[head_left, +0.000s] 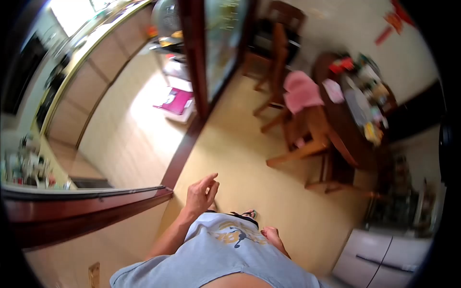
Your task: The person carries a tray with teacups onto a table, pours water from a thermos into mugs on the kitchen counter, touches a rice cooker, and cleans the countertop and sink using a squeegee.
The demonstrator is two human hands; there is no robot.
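My left hand [202, 194] is held out in front of my body, near the end of the dark red door frame [163, 191]. Its index finger stretches forward, the other fingers are loosely bent, and nothing shows in it. On the other side of my grey shirt [230, 254], my right hand [271, 234] hangs low beside my waist. The fingers there look curled in, slightly blurred, with no object visible. Neither hand touches anything that I can see. A sandalled foot [249, 213] shows on the floor beneath me.
Through the doorway on the left, a kitchen counter [72, 72] runs along the wall; a magenta item [180, 101] lies on a low stand. A cluttered dining table [331, 110] and wooden chairs [309, 132] stand to the right. A pale cabinet [370, 252] is at lower right.
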